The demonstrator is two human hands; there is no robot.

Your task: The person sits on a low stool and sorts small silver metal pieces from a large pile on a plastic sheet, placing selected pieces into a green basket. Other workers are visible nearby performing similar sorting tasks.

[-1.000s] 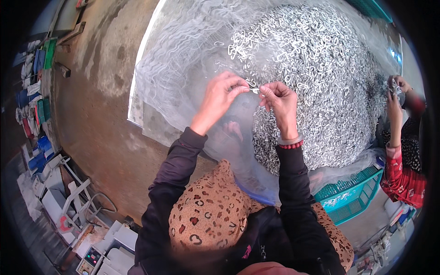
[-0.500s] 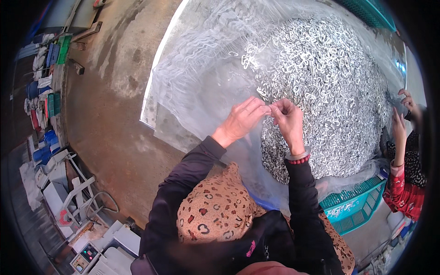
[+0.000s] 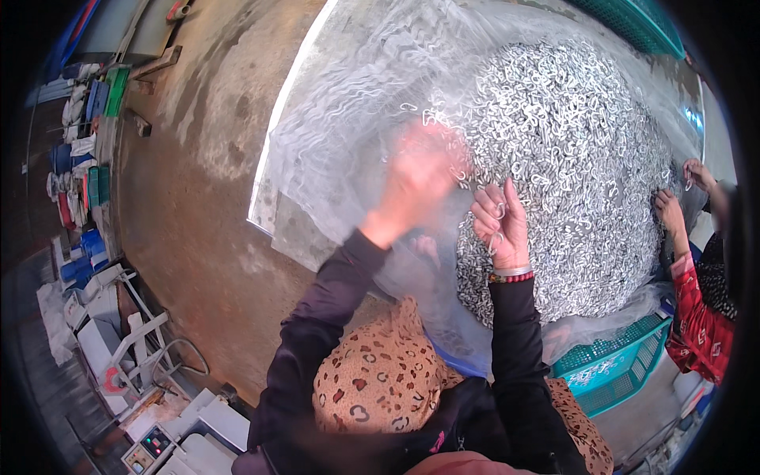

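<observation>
A large heap of small, curved, silvery-white hook-like pieces (image 3: pixel 570 158) covers a clear plastic sheet (image 3: pixel 332 134) in front of me and to the right. My right hand (image 3: pixel 511 229) is over the heap's near-left edge, its fingers curled. Loop-shaped small hooks (image 3: pixel 495 241) show against its fingers and palm. My left hand (image 3: pixel 416 174) reaches over the left edge of the heap, beside a few stray pieces (image 3: pixel 431 117). Motion smears its fingers, so what they hold cannot be made out.
At the right, a co-worker's hands (image 3: pixel 670 210) work at the heap's far side. A teal basket (image 3: pixel 609 396) with some pieces inside stands near right; another teal basket (image 3: pixel 645 28) is at the far right. Machinery with a control panel (image 3: pixel 150 443) stands lower left.
My hands met at the fingertips before; now they are apart. The left has moved up toward the stray pieces, and the right has turned, showing its curled fingers. The co-worker's hands have shifted.
</observation>
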